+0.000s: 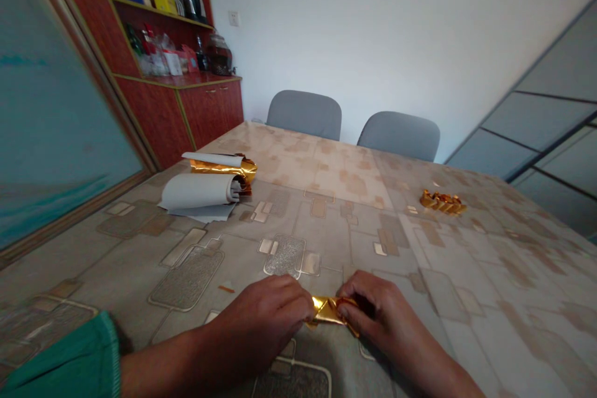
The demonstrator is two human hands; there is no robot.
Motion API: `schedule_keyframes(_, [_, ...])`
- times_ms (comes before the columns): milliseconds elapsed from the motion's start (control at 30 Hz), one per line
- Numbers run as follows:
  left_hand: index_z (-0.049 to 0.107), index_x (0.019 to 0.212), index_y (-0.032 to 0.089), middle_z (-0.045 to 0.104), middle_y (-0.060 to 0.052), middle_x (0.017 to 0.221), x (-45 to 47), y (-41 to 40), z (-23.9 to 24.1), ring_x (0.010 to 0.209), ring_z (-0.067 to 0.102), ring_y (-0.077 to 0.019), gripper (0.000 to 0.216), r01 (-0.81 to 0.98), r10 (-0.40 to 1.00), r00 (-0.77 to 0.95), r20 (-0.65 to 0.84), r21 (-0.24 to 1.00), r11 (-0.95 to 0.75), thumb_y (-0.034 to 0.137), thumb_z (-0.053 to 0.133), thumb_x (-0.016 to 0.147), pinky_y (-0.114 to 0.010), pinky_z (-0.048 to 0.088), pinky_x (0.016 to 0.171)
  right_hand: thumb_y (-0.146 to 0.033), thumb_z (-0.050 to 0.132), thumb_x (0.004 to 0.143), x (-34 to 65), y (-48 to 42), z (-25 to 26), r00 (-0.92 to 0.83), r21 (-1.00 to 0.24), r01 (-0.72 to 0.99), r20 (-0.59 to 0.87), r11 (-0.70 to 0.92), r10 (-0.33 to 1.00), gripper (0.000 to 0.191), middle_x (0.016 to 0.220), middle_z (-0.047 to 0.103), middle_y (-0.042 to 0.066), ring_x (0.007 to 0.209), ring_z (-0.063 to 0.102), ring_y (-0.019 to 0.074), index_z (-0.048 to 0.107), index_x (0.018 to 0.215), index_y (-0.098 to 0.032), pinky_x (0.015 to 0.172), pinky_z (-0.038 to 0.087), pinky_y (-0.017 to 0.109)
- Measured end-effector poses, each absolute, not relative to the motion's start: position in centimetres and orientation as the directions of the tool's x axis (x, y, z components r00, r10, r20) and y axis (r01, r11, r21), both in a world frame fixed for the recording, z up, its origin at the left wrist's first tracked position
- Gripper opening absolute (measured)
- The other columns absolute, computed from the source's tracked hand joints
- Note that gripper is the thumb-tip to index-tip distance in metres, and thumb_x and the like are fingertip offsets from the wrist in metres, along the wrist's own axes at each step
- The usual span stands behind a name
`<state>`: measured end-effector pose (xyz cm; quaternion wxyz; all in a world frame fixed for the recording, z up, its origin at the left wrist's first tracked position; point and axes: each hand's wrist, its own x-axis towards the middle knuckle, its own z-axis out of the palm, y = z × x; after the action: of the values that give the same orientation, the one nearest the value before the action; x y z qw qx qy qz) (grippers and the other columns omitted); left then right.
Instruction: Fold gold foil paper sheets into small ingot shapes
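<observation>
Close in front of me on the table, a folded piece of gold foil paper (327,309) lies between my two hands. My left hand (273,311) is closed on its left end, the fingertips curled over it. With thumb and fingers, my right hand (375,306) pinches the right end. Creases run across the shiny middle part, while both ends are partly hidden by my fingers. At the right of the table sits a row of folded gold paper pieces (442,201). Curled sheets of gold paper (221,166) with pale backs lie at the far left.
A patterned cloth covers the table (336,242). In front of the gold sheets is a loose roll of grey-white paper (200,191). Two grey chairs (305,113) stand behind the far edge. A red-brown cabinet (209,106) with jars and boxes is at the back left.
</observation>
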<state>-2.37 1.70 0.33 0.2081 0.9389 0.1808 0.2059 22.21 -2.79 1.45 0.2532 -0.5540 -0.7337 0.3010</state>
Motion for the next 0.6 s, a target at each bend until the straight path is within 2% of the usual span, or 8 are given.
schedule_keyframes(100, [0.059, 0.119, 0.020, 0.068, -0.006, 0.103, -2.27, 1.38, 0.15, 0.090, 0.060, -0.0217, 0.025, 0.282, 0.388, 0.884, 0.262, 0.364, -0.888, 0.009, 0.047, 0.099, -0.032, 0.049, 0.081, -0.015, 0.062, 0.092, 22.15, -2.76, 1.11, -0.262, -0.682, 0.693, 0.064, 0.234, 0.963, 0.013, 0.079, 0.068, 0.003, 0.073, 0.062, 0.0176, 0.065, 0.080, -0.019, 0.064, 0.045, 0.027])
schedule_keyframes(267, [0.055, 0.130, 0.020, 0.065, -0.006, 0.100, -2.03, 0.97, -0.20, 0.087, 0.057, -0.0226, 0.029, 0.282, 0.337, 0.893, 0.297, 0.213, -0.935, 0.014, 0.048, 0.102, -0.035, 0.047, 0.077, -0.010, 0.065, 0.089, 22.16, -2.80, 0.53, -0.258, -0.647, 0.725, 0.062, 0.235, 0.964, 0.012, 0.082, 0.068, 0.003, 0.076, 0.062, 0.0188, 0.064, 0.082, -0.019, 0.068, 0.046, 0.029])
schedule_keyframes(467, [0.052, 0.136, 0.014, 0.065, -0.008, 0.107, -1.94, 0.87, 0.02, 0.087, 0.057, -0.0236, 0.038, 0.248, 0.299, 0.918, 0.260, 0.210, -0.946, 0.012, 0.053, 0.098, -0.037, 0.050, 0.076, -0.007, 0.071, 0.085, 21.91, -2.87, 0.88, -0.235, -0.619, 0.752, 0.069, 0.227, 0.969, 0.015, 0.081, 0.068, 0.001, 0.076, 0.062, 0.0190, 0.065, 0.080, -0.020, 0.069, 0.044, 0.030])
schedule_keyframes(600, [0.052, 0.136, 0.017, 0.066, -0.009, 0.113, -2.02, 0.84, 0.17, 0.088, 0.059, -0.0225, 0.038, 0.247, 0.301, 0.909, 0.288, 0.209, -0.946, 0.011, 0.051, 0.099, -0.036, 0.051, 0.079, -0.007, 0.072, 0.085, 21.85, -2.92, 0.87, -0.235, -0.602, 0.764, 0.076, 0.232, 0.969, 0.016, 0.079, 0.068, 0.001, 0.074, 0.062, 0.0190, 0.065, 0.080, -0.020, 0.068, 0.043, 0.030])
